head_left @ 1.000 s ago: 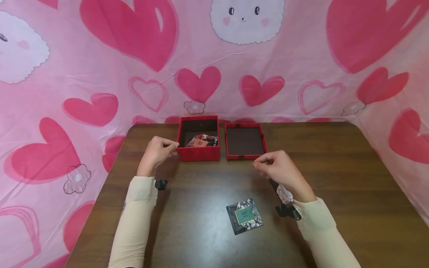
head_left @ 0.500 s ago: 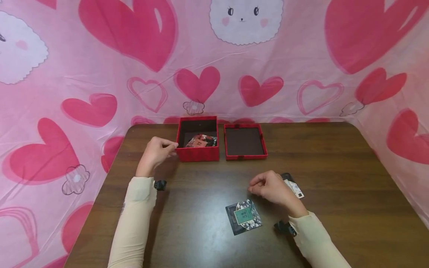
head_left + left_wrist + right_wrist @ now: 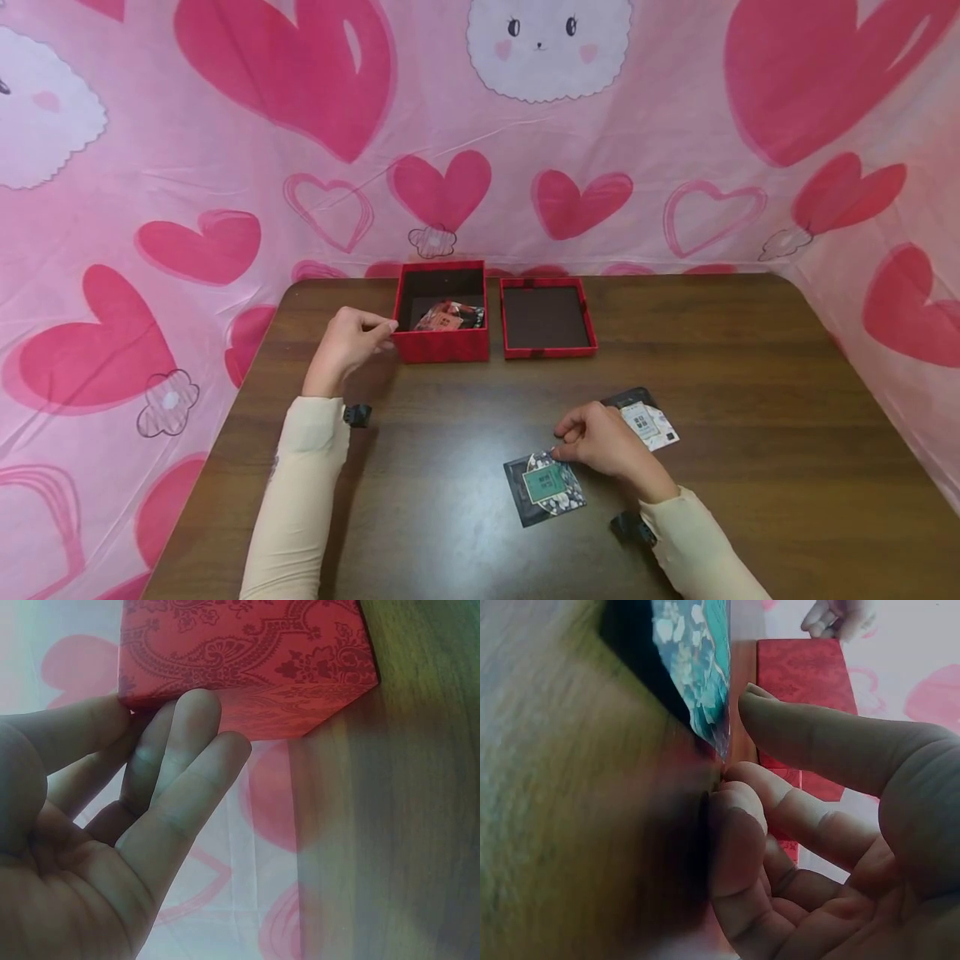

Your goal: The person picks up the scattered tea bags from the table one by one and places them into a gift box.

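Observation:
My left hand (image 3: 351,346) pinches the near left corner of the rim of a red patterned box (image 3: 442,346), with thumb and forefinger at that edge in the left wrist view. Inside the dark interior lies a reddish sachet (image 3: 444,319). My right hand (image 3: 603,442) is at the upper right corner of a flat sachet (image 3: 543,487) with a green label and floral print. In the right wrist view this sachet (image 3: 694,667) has its corner by my fingertips, while the thumb stands apart from the fingers. A black-and-white sachet (image 3: 647,421) lies partly behind that hand.
A red box lid (image 3: 549,321), dark inside, lies with its hollow side up to the right of the box. Everything stands on a brown wooden table (image 3: 750,375). A pink cloth (image 3: 525,133) with hearts hangs behind its far edge.
My right hand has let go of the black-and-white sachet, which now lies on the table, and has moved down and left to the green-labelled one. The left hand has stayed at the box.

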{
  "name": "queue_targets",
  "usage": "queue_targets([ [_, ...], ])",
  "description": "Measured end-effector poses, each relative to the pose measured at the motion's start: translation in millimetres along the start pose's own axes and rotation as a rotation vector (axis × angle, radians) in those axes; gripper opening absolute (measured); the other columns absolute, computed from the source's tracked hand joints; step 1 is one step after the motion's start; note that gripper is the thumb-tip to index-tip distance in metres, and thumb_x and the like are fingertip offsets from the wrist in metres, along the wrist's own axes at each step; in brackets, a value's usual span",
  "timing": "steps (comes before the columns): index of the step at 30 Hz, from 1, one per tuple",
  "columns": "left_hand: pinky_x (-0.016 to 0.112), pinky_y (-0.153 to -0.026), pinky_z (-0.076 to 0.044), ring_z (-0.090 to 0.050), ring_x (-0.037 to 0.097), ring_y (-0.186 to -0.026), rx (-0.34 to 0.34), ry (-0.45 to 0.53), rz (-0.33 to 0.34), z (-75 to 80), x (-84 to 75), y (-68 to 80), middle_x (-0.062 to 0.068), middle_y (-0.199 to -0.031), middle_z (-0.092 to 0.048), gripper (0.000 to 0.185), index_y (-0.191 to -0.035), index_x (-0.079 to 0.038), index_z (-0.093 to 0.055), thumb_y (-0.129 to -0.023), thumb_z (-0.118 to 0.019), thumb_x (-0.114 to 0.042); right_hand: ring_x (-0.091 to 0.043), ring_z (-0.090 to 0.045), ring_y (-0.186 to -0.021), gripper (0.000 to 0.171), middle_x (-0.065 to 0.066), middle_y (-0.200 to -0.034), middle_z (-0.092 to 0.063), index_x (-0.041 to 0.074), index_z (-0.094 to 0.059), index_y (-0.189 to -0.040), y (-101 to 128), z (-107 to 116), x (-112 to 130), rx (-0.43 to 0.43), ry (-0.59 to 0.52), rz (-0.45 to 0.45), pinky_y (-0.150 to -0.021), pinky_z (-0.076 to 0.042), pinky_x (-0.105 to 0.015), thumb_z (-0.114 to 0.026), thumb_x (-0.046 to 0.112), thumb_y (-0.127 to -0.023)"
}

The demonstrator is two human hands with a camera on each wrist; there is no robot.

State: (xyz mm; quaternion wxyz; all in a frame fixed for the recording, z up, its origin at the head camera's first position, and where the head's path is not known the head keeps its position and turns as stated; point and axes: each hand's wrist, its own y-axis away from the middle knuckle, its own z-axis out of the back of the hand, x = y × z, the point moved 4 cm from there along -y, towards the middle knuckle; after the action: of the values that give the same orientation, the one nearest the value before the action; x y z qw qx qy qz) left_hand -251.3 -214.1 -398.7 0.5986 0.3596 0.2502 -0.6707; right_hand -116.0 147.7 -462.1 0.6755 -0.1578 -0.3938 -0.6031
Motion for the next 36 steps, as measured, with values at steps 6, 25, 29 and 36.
queue_targets([
  [6, 0.046, -0.081, -0.058, -0.073, 0.037, -0.087, -0.007, -0.002, -0.002, 0.3, 0.3, -0.9, 0.019, -0.100, -0.074, 0.030, -0.114, 0.004, -0.074, -0.099, -0.067, -0.021, -0.014, -0.056, -0.068, 0.019, 0.005, -0.071, -0.063, 0.011, -0.076, -0.086, 0.4, -1.9, 1.6, 0.013, 0.014, 0.036, -0.065, -0.048, -0.033, -0.090, 0.017, -0.075],
  [25, 0.045, -0.081, -0.058, -0.073, 0.037, -0.088, 0.009, -0.015, 0.005, -1.7, 0.5, -0.4, 0.020, -0.108, -0.072, 0.030, -0.115, 0.004, -0.074, -0.100, -0.065, -0.021, -0.011, -0.048, -0.060, 0.024, 0.008, -0.060, -0.052, 0.019, -0.068, -0.068, 4.6, -8.1, 4.1, -0.089, 0.167, 0.090, -0.056, -0.041, -0.029, -0.090, 0.013, -0.075],
  [29, 0.045, -0.081, -0.058, -0.073, 0.037, -0.088, 0.007, -0.015, 0.006, -2.1, 0.4, 0.5, 0.020, -0.107, -0.072, 0.029, -0.114, 0.004, -0.074, -0.100, -0.064, -0.020, -0.011, -0.048, -0.060, 0.023, 0.009, -0.060, -0.052, 0.018, -0.069, -0.068, 5.6, -9.6, 4.4, -0.097, 0.159, 0.104, -0.056, -0.041, -0.029, -0.090, 0.011, -0.074],
  [36, 0.044, -0.080, -0.058, -0.073, 0.037, -0.088, -0.006, -0.019, 0.007, -0.2, -2.6, 0.8, 0.019, -0.103, -0.073, 0.029, -0.114, 0.004, -0.074, -0.100, -0.066, -0.020, -0.011, -0.046, -0.061, 0.027, 0.009, -0.061, -0.049, 0.017, -0.064, -0.065, 4.9, -10.2, 13.4, -0.059, 0.232, 0.178, -0.057, -0.040, -0.029, -0.085, 0.006, -0.079],
])
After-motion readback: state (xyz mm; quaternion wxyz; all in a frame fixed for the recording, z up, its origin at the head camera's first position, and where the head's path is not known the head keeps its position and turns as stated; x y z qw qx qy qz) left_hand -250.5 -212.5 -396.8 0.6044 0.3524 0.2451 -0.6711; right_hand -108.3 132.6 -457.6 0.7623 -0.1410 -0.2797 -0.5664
